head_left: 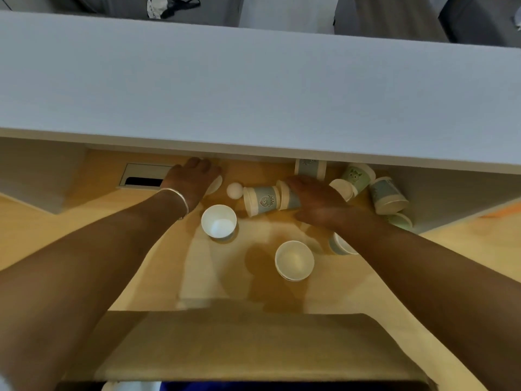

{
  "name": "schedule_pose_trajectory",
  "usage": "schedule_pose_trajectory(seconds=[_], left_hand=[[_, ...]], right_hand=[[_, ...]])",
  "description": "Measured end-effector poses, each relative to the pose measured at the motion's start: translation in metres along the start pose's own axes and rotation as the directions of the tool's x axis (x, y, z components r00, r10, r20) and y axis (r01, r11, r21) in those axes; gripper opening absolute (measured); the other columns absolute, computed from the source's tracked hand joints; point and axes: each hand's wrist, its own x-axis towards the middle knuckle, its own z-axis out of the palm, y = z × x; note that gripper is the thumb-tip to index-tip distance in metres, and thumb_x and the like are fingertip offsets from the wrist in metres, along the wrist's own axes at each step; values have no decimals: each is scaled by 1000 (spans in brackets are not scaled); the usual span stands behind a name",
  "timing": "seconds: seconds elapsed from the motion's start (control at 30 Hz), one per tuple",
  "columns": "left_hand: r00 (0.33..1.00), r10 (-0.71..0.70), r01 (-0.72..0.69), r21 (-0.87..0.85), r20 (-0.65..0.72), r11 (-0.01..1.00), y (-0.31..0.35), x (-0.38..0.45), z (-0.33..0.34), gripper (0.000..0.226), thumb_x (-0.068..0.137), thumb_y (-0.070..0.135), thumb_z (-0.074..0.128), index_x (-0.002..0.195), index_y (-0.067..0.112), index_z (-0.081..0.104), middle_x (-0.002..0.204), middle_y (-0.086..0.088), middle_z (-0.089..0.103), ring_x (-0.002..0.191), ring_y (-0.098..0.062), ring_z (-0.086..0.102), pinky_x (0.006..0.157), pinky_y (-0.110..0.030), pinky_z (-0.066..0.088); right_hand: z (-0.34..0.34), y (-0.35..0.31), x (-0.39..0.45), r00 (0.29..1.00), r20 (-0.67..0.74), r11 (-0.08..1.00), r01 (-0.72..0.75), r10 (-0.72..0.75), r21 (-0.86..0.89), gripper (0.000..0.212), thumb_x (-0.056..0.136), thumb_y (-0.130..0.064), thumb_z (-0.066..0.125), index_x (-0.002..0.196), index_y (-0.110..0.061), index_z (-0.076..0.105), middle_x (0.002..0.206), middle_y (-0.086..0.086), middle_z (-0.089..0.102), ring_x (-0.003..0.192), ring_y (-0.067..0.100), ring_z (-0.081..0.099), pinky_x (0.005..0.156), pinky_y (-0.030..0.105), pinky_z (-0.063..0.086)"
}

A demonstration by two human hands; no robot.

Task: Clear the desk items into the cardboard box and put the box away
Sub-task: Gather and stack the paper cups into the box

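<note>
Several paper cups lie scattered at the back of the wooden desk (84, 235). My left hand (191, 180) curls over a white paper cup (216, 185), most of it hidden under the palm. My right hand (313, 201) grips a blue paper cup on its side (288, 196), which is nested against another lying blue cup (260, 200). A white ball (234, 190) sits between my hands. Two cups stand upright nearer me (218, 221) (294, 260). The cardboard box flap (239, 342) spreads along the desk's near edge.
A grey partition top (253, 94) overhangs the back of the desk and hides part of a cup (310, 167). More cups lie to the right (356, 176) (387, 196); one sits under my right forearm (339, 245). A cable slot (143, 177) is at back left.
</note>
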Motion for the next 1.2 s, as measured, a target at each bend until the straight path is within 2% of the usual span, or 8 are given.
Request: schedule_pose_trajectory(seconds=[0.13, 0.23, 0.3, 0.4, 0.6, 0.73, 0.9, 1.2], left_hand=[[997, -70, 70, 7, 34, 998, -2, -1, -2, 81, 83, 19, 65, 147, 30, 17, 148, -10, 27, 128, -35, 38, 90, -41, 47], [982, -187, 177, -261, -15, 949, -14, -17, -14, 74, 78, 30, 69, 140, 28, 30, 134, -11, 41, 105, -34, 56, 80, -40, 53], [952, -306, 252, -512, -23, 821, -23, -33, -24, 74, 72, 44, 72, 135, 27, 37, 127, -7, 47, 100, -33, 58, 75, -35, 48], [950, -306, 203, -624, -61, 755, -26, -62, -42, 80, 58, 67, 64, 125, 29, 46, 117, -1, 57, 97, -27, 58, 74, -33, 48], [988, -133, 45, -692, -74, 720, -10, -103, -66, 67, 57, 67, 62, 116, 37, 53, 104, 9, 65, 89, -17, 62, 75, -38, 56], [998, -56, 21, -651, -33, 759, 8, -108, -69, 68, 60, 65, 64, 120, 36, 51, 115, 6, 59, 93, -19, 60, 75, -37, 56], [999, -49, 52, -528, 19, 847, 24, -109, -64, 67, 70, 58, 68, 129, 34, 46, 123, 2, 53, 98, -22, 56, 76, -33, 51], [991, -115, 135, -567, 70, 813, 35, -110, -47, 80, 64, 53, 78, 131, 27, 43, 125, 0, 53, 99, -24, 56, 80, -36, 52]], right_hand=[[5, -7, 0, 998, -54, 998, -25, 22, -59, 75, 77, -31, 72, 140, -28, 30, 129, 3, 50, 111, 29, 53, 75, 34, 42], [5, -8, -10, 996, -92, 997, -22, 15, -77, 75, 74, -35, 73, 136, -26, 32, 123, 5, 53, 107, 29, 54, 76, 33, 45], [-1, -6, -25, 991, -134, 997, -35, 26, -64, 76, 75, -39, 71, 139, -26, 31, 123, 6, 54, 104, 28, 55, 77, 35, 49], [-13, 0, -53, 973, -223, 997, -62, 53, -35, 81, 77, -44, 70, 144, -26, 28, 119, 9, 58, 99, 30, 57, 74, 35, 50], [-39, 16, -104, 890, -342, 914, -168, 302, 370, 87, 73, -35, 78, 143, -30, 26, 129, 7, 55, 108, 31, 58, 82, 38, 51], [-33, 26, -131, 855, -351, 844, -169, 382, 509, 81, 70, -36, 81, 137, -29, 36, 128, -1, 54, 113, 21, 54, 81, 30, 44], [-18, 31, -153, 842, -346, 831, -193, 413, 522, 76, 64, -44, 83, 126, -30, 42, 113, -12, 50, 103, 17, 54, 79, 40, 52], [1, 33, -162, 900, -280, 885, -196, 333, 421, 88, 68, -40, 83, 139, -27, 33, 130, -3, 54, 112, 21, 54, 77, 30, 42]])
